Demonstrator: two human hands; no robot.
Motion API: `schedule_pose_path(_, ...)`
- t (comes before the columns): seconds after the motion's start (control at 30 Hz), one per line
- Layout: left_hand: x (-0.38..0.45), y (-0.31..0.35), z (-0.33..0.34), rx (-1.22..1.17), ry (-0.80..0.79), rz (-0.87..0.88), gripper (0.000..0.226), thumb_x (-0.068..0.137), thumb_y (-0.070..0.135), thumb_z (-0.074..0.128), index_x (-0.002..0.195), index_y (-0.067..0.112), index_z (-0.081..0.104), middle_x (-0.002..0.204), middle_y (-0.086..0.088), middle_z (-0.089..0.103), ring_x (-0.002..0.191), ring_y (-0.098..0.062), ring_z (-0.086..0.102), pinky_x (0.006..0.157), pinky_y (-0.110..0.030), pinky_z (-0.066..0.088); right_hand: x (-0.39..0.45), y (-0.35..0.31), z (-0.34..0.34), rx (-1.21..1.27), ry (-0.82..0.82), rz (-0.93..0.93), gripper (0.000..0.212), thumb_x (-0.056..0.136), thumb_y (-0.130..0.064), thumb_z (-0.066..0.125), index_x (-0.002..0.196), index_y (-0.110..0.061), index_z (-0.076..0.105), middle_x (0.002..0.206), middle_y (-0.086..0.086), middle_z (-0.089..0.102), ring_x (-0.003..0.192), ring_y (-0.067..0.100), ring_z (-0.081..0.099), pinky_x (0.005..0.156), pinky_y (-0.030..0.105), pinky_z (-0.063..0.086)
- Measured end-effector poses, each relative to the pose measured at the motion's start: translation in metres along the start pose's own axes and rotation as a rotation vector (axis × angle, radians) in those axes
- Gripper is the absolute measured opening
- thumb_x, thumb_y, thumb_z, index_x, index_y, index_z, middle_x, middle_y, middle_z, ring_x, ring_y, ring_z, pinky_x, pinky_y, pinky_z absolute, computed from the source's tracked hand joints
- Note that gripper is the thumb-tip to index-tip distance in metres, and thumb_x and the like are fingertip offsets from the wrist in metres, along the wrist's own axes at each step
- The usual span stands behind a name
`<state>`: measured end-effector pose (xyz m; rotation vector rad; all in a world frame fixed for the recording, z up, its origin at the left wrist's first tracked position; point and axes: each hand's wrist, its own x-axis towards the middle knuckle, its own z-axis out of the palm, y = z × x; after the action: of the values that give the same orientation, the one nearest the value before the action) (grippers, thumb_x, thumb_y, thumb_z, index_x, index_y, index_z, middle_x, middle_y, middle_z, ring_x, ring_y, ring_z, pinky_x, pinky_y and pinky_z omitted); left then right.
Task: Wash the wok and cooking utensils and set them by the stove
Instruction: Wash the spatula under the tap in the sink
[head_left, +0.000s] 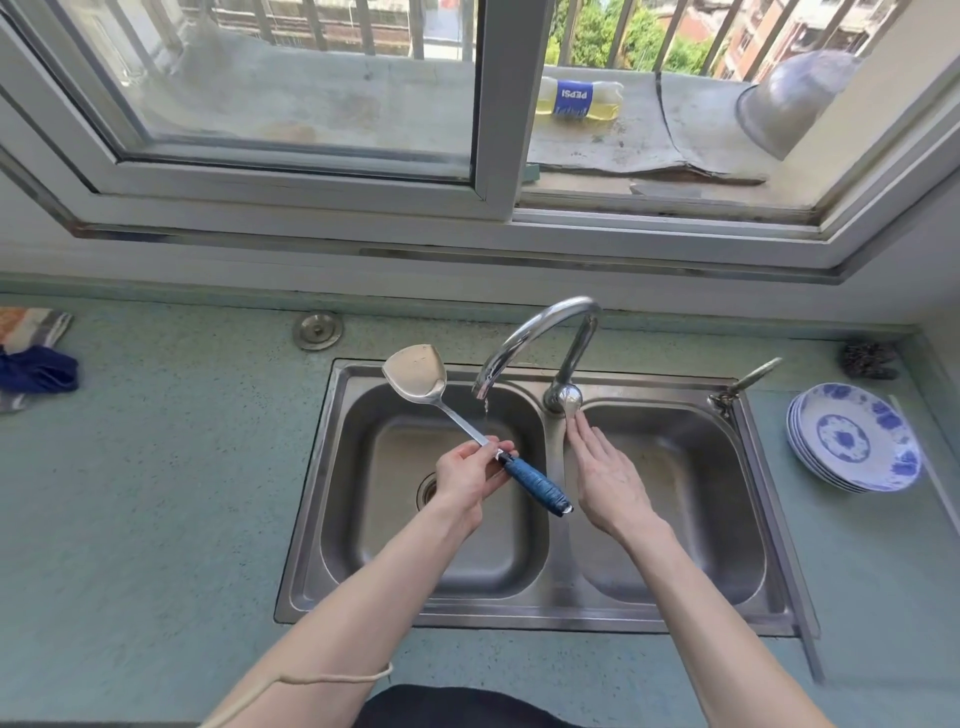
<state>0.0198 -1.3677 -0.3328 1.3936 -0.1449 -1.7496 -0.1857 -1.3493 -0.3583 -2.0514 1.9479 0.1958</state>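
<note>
Double-basin steel sink (540, 608) set in a pale green counter (156, 493), below a sliding window.

Left hand (467, 475) holds the metal spatula (457, 421) over the left basin. Fingers clamped around the bare metal shaft, just above the blue-wrapped handle (537, 486); the handle end points toward the right hand, over the divider between the basins. Blade tilted up and away, its tip reaching past the far rim of the sink. Shaft passes directly under the spout.

Faucet (535, 343) arches from its base on the divider, spout over the left basin. A thin trickle of water falls from the spout onto the shaft area.

Right hand (605, 475) flat, fingers extended and held together, holding nothing. Fingertips touch the faucet's lever at the base of the tap, above the near edge of the right basin.

Both basins look bare apart from the drain (428, 491) in the left one.

Stack of blue-and-white plates (854, 439) on the counter right of the sink; dark scrubber (870, 359) behind them. Cloths (34, 353) at the far left edge of the counter. A round metal plug (318, 330) sits on the counter behind the sink. Outside on the ledge, a Pepsi bottle (577, 97) lies on its side, a metal bowl (795, 101) to the right of it
</note>
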Motion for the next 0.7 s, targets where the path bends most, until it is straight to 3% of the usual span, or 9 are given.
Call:
schedule_pose_path(0.1, -0.004, -0.003, 0.001, 0.016, 0.009, 0.012, 0.009, 0.095, -0.003, 0.062, 0.103, -0.001, 0.064, 0.089, -0.017, 0.075, 0.088, -0.030, 0.072, 0.071, -0.035, 0.063, -0.004, -0.006, -0.009, 0.009, 0.066, 0.014, 0.068, 0.101, -0.010, 0.038, 0.164, -0.022, 0.017, 0.173, -0.004, 0.011, 0.159, 0.021, 0.011, 0.125, 0.041, 0.025)
schedule_pose_path(0.2, -0.010, -0.007, -0.001, 0.024, 0.025, 0.033, 0.006, 0.094, -0.001, 0.064, 0.100, 0.001, 0.065, 0.089, -0.016, 0.075, 0.084, -0.027, 0.073, 0.071, -0.033, 0.063, -0.018, -0.031, -0.018, 0.361, 0.286, 0.047, 0.037, 0.106, -0.020, 0.046, 0.140, -0.017, 0.061, 0.151, 0.005, 0.053, 0.139, 0.027, 0.048, 0.111, 0.039, 0.041)
schedule_pose_path(0.23, -0.013, -0.009, -0.002, 0.022, 0.029, 0.042, 0.005, 0.094, 0.000, 0.064, 0.099, 0.002, 0.066, 0.089, -0.016, 0.075, 0.082, -0.025, 0.073, 0.071, -0.033, 0.063, -0.025, -0.042, -0.024, 0.529, 0.251, 0.074, 0.031, 0.107, -0.027, 0.047, 0.130, -0.020, 0.066, 0.137, 0.003, 0.062, 0.126, 0.023, 0.058, 0.104, 0.035, 0.044)
schedule_pose_path(0.3, -0.017, -0.012, -0.004, 0.031, 0.035, 0.065, 0.005, 0.093, -0.001, 0.066, 0.098, 0.000, 0.067, 0.089, -0.016, 0.075, 0.080, -0.024, 0.073, 0.070, -0.031, 0.063, -0.041, -0.062, -0.036, 0.807, 0.022, 0.133, 0.028, 0.106, -0.045, 0.047, 0.116, -0.030, 0.068, 0.112, -0.004, 0.071, 0.097, 0.009, 0.068, 0.088, 0.030, 0.050)
schedule_pose_path(0.37, -0.021, -0.015, -0.006, 0.051, 0.058, 0.084, 0.008, 0.089, -0.005, 0.068, 0.097, -0.003, 0.068, 0.086, -0.015, 0.073, 0.081, -0.026, 0.072, 0.072, -0.031, 0.063, -0.055, -0.078, -0.038, 0.783, -0.121, 0.143, 0.037, 0.100, -0.063, 0.045, 0.116, -0.036, 0.064, 0.103, -0.008, 0.073, 0.084, 0.009, 0.070, 0.082, 0.033, 0.054)
schedule_pose_path(0.47, -0.025, -0.022, -0.012, 0.128, 0.110, 0.113, 0.007, 0.083, -0.004, 0.073, 0.089, -0.005, 0.072, 0.079, -0.013, 0.072, 0.076, -0.025, 0.070, 0.079, -0.034, 0.063, -0.066, -0.085, -0.020, 0.575, 0.002, 0.135, 0.042, 0.098, -0.066, 0.044, 0.112, -0.031, 0.064, 0.092, -0.003, 0.072, 0.085, 0.023, 0.065, 0.072, 0.035, 0.047)
schedule_pose_path(0.53, -0.028, -0.028, -0.017, 0.203, 0.121, 0.147, 0.010, 0.080, 0.002, 0.075, 0.082, -0.008, 0.072, 0.069, -0.011, 0.069, 0.069, -0.023, 0.066, 0.073, -0.029, 0.060, -0.072, -0.085, -0.011, 0.863, -0.057, 0.146, 0.045, 0.102, -0.058, 0.046, 0.097, -0.018, 0.066, 0.070, -0.002, 0.060, 0.066, 0.021, 0.053, 0.061, 0.035, 0.039)
schedule_pose_path(0.6, -0.030, -0.032, -0.022, 0.257, 0.153, 0.170, 0.018, 0.079, 0.006, 0.077, 0.086, -0.009, 0.072, 0.065, -0.006, 0.069, 0.063, -0.019, 0.065, 0.065, -0.023, 0.058, -0.076, -0.084, -0.008, 1.230, -0.244, 0.226, 0.048, 0.105, -0.053, 0.045, 0.092, -0.011, 0.065, 0.063, -0.002, 0.045, 0.053, 0.015, 0.035, 0.050, 0.030, 0.026)
schedule_pose_path(0.7, -0.033, -0.040, -0.027, 0.300, 0.212, 0.179, 0.024, 0.077, 0.014, 0.083, 0.091, -0.002, 0.071, 0.069, -0.005, 0.074, 0.064, -0.015, 0.068, 0.069, -0.028, 0.060, -0.080, -0.078, -0.004, 1.362, -0.406, 0.275, 0.047, 0.107, -0.053, 0.042, 0.099, -0.012, 0.064, 0.062, -0.004, 0.041, 0.050, 0.011, 0.024, 0.048, 0.025, 0.017)
